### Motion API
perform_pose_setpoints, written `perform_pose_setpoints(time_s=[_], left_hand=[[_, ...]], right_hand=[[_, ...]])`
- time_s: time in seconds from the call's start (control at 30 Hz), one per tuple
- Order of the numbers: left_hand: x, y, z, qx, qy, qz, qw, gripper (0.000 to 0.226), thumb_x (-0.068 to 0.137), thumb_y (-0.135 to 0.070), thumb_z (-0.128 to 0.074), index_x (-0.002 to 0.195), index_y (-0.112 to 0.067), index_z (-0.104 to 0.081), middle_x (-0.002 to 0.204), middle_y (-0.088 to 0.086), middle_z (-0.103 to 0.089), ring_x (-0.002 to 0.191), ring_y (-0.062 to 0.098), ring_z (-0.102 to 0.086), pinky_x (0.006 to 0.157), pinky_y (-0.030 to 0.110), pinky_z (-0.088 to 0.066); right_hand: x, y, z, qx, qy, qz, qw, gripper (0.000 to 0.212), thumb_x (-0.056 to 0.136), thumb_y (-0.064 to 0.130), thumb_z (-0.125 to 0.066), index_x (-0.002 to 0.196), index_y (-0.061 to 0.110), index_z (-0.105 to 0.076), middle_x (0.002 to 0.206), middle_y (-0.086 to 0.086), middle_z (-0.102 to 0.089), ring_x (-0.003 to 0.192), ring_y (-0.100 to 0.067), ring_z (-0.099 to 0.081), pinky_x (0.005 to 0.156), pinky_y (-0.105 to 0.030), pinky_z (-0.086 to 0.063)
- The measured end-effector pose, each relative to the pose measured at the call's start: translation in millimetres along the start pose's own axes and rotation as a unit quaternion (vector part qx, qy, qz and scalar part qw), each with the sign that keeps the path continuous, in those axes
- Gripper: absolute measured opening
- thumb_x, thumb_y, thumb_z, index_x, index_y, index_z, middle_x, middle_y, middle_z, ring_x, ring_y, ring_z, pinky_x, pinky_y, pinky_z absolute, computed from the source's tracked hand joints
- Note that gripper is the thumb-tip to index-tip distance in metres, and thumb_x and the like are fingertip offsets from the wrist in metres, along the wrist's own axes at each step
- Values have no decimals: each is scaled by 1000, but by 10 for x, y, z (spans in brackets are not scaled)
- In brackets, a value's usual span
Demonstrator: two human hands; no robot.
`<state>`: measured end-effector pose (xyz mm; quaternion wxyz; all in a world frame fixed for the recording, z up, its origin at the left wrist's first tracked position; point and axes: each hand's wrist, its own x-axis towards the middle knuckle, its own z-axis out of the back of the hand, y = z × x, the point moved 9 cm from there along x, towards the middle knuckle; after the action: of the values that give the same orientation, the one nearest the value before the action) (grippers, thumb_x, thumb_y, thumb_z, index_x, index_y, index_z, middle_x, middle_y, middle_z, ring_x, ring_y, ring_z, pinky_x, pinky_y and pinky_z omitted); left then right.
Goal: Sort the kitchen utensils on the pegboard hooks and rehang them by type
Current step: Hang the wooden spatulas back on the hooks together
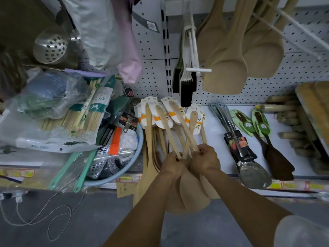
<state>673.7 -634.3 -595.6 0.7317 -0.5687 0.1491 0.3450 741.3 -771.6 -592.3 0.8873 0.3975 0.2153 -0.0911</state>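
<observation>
Left heap: the bagged skewers and the blue basin of odd tools sit crowded at the shelf edge just left of our work; we judge that a swing of our elbow that way could knock something off.

Green handles: two long green handles jut out past the shelf lip, easy to snag if we step left.

Left hand: our left hand is curled round the handles of the wooden spatulas, low down near the blades.

Wooden spatulas: they fan out above our fists with their paper tags up against the pegboard, blades hanging below the shelf edge; more lie loose on the shelf beside them. The handles cross each other, so we risk one slipping free if either grip eases.

Right hand: our right hand clasps the same bundle, touching the left; both busy, so neither can catch a falling piece.

Empty hook: the white hook stands above the bundle; we think the crossed handles and tags could jam when threading onto it.

Hung paddles: wide wooden paddles hang just right of that hook and could be bumped as we lift.

Shelf right: metal spoons and dark spatulas lie apart, and mixing types there is the sorting risk.
</observation>
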Motion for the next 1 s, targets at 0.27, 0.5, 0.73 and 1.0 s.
perform_pose_setpoints(time_s=[0.27, 0.5, 0.73, 1.0], left_hand=[[248, 103, -315, 53, -15, 4, 998, 18, 96, -16, -50, 106, -5, -62, 95, 11, -63, 84, 23, -59, 64, 26, -42], [359, 217, -361, 41, -9, 7, 999, 18, 93, -9, -50, 100, -1, -65, 90, 13, -64, 83, 25, -60, 66, 28, -47], [193, 99, -359, -19, 12, 15, 1000, 19, 90, -3, -53, 100, -7, -69, 96, 16, -70, 91, 29, -67, 83, 37, -55], [-365, -218, -391, -77, 8, -6, 997, 16, 93, -9, -56, 90, -19, -68, 90, 9, -69, 81, 23, -64, 87, 41, -54]], right_hand=[[404, -258, 131, -142, -44, 9, 989, 23, 89, 17, -54, 110, 11, -59, 112, -13, -53, 94, -37, -59, 80, -38, -46], [584, -364, 14, -183, 14, -36, 982, 33, 92, 29, -56, 115, 5, -51, 115, -12, -57, 108, -32, -58, 79, -32, -40], [486, -385, 268, -137, -35, -11, 990, 16, 84, 21, -59, 90, 6, -59, 88, -10, -63, 75, -28, -59, 65, -26, -39], [23, -130, 613, -108, 5, 19, 994, 18, 78, 30, -59, 79, 12, -59, 78, -7, -65, 77, -30, -63, 81, -38, -49]])
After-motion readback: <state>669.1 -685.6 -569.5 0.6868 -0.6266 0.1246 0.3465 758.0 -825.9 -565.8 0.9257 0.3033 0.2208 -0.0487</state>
